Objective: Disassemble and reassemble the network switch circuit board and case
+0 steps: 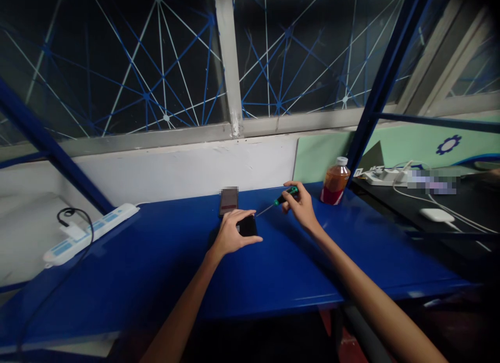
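My left hand (231,235) is closed around a flat black box-like object (248,226), thumb along its near edge and fingers along its far edge. What kind of object it is, I cannot make out. In my right hand (301,209) is a screwdriver (287,195) with a green and black handle, held by the fingertips. Its thin shaft slants down to the left, and the tip is at or very near the black object's far right corner; contact cannot be made out. Just beyond my left hand, a phone (228,200) lies on the blue table (289,269).
A bottle of orange-brown drink (336,182) stands behind my right hand. At the left lies a white power strip (91,234) with a black cable. Blue frame posts rise at both sides. On a dark desk at right are cables and a white charger (437,215).
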The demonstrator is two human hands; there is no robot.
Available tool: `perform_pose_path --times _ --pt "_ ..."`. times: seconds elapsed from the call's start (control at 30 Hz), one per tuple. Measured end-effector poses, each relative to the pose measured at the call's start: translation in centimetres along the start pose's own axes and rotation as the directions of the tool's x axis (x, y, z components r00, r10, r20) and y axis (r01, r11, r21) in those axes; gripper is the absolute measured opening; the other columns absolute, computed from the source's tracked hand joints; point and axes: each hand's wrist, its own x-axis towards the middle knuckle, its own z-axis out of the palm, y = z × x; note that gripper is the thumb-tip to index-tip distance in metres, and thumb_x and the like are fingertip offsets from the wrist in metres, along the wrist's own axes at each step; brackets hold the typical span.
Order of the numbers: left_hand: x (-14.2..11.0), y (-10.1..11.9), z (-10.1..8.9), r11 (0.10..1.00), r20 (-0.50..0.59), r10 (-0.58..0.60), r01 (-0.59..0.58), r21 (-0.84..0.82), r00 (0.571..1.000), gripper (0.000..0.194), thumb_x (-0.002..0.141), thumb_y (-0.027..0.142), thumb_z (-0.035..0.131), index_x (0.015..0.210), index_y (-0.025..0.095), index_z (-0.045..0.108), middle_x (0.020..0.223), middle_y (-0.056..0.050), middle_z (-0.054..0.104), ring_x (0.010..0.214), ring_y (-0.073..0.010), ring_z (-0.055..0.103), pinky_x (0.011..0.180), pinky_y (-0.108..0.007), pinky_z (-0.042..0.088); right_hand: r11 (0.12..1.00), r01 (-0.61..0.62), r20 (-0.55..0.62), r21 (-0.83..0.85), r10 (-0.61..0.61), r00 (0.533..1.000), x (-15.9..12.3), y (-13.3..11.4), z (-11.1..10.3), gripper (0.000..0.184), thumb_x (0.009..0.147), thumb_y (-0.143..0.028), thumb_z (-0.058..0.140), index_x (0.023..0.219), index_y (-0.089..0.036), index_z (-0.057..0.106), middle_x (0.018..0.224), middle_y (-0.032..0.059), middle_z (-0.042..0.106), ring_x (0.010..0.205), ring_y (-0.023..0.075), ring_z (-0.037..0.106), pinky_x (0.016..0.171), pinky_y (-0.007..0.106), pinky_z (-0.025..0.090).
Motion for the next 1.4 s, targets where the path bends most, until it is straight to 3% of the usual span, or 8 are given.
perform_pose_path --times 0.17,0.4,0.63,0.77,0.9,1.13,1.3,1.4 --pt "0.05 -0.06 -0.04 0.999 -0.016 -0.003 0.004 0.038 1.0 0.063 0.062 0.05 0.078 0.118 0.027 0.06 0.11 -0.006 0.067 0.104 -0.0281 0.057 0.095 -0.047 0.041 0.993 -0.002 -0.05 -0.115 -0.004 0.999 -0.12 -0.29 0.05 0.035 0.079 -0.048 0.06 0.099 -0.019 0.054 0.048 -0.0065 0.051 0.038 0.0115 0.052 0.04 0.022 0.042" --pt "-0.04 -0.03 -0.04 1.0 -0.003 -0.013 0.013 0.015 1.0 0.063 0.062 0.046 0.079 0.118 0.027 0.058 0.109 -0.005 0.065 0.102 -0.0256 0.057 0.091 -0.042 0.044 0.999 -0.021 0.054 0.047 0.019 0.998 -0.09 -0.02 0.02 0.03 0.081 -0.041 0.056 0.103 -0.02 0.049 0.058 -0.0037 0.06 0.042 0.0138 0.058 0.04 0.023 0.045" --pt "-0.04 0.2 -0.15 1.0 0.016 -0.022 0.022 -0.003 1.0 0.061 0.064 0.046 0.078 0.118 0.027 0.057 0.11 -0.006 0.065 0.102 -0.0265 0.057 0.091 -0.042 0.045 0.993 0.018 -0.024 -0.113 -0.021 1.0 -0.3 -0.33 0.02 0.03 0.081 -0.048 0.059 0.087 -0.02 0.051 0.047 -0.0061 0.052 0.037 0.0122 0.054 0.04 0.022 0.043" --pt "-0.05 0.14 -0.08 1.0 0.0 -0.008 0.008 -0.008 1.0 0.06 0.063 0.045 0.079 0.115 0.026 0.058 0.108 -0.006 0.065 0.101 -0.026 0.057 0.09 -0.042 0.045 1.0 0.006 0.04 -0.026 -0.005 0.999 -0.23 -0.3 -0.11 0.028 0.085 -0.049 0.052 0.089 -0.021 0.049 0.047 -0.006 0.053 0.039 0.0128 0.055 0.042 0.022 0.043" --pt "-0.11 0.17 -0.01 1.0 -0.006 -0.002 0.002 -0.009 1.0 0.06 0.062 0.044 0.08 0.115 0.026 0.058 0.108 -0.006 0.065 0.1 -0.0258 0.057 0.09 -0.041 0.045 0.998 0.012 0.057 0.054 -0.015 0.998 -0.08 -0.05 -0.07 0.027 0.082 -0.044 0.057 0.094 -0.022 0.047 0.049 -0.0069 0.053 0.04 0.0136 0.056 0.04 0.022 0.042" --pt "-0.14 0.33 -0.15 1.0 -0.01 0.002 -0.002 -0.025 1.0 0.06 0.063 0.042 0.08 0.116 0.026 0.058 0.109 -0.005 0.064 0.102 -0.0245 0.057 0.091 -0.04 0.046 0.994 0.032 0.006 -0.102 -0.031 0.999 -0.1 -0.43 -0.25 0.029 0.079 -0.047 0.063 0.085 -0.02 0.052 0.048 -0.007 0.05 0.033 0.0097 0.048 0.035 0.02 0.037" --pt "-0.11 0.41 -0.21 1.0 -0.007 -0.004 0.004 -0.027 1.0 0.059 0.062 0.042 0.08 0.115 0.025 0.058 0.109 -0.005 0.065 0.102 -0.0246 0.057 0.091 -0.04 0.046 0.998 0.003 0.093 0.057 -0.008 0.996 0.04 -0.4 -0.34 0.028 0.083 -0.044 0.058 0.097 -0.022 0.047 0.052 -0.0066 0.054 0.039 0.0127 0.055 0.039 0.022 0.042" --pt "-0.13 0.47 -0.26 0.999 -0.004 -0.013 0.013 -0.031 1.0 0.058 0.063 0.043 0.079 0.115 0.025 0.059 0.109 -0.006 0.064 0.102 -0.0254 0.057 0.091 -0.04 0.046 0.998 0.006 0.077 0.062 -0.011 0.997 0.09 -0.24 -0.25 0.028 0.082 -0.043 0.06 0.095 -0.022 0.046 0.05 -0.0078 0.052 0.037 0.0126 0.055 0.039 0.022 0.042"
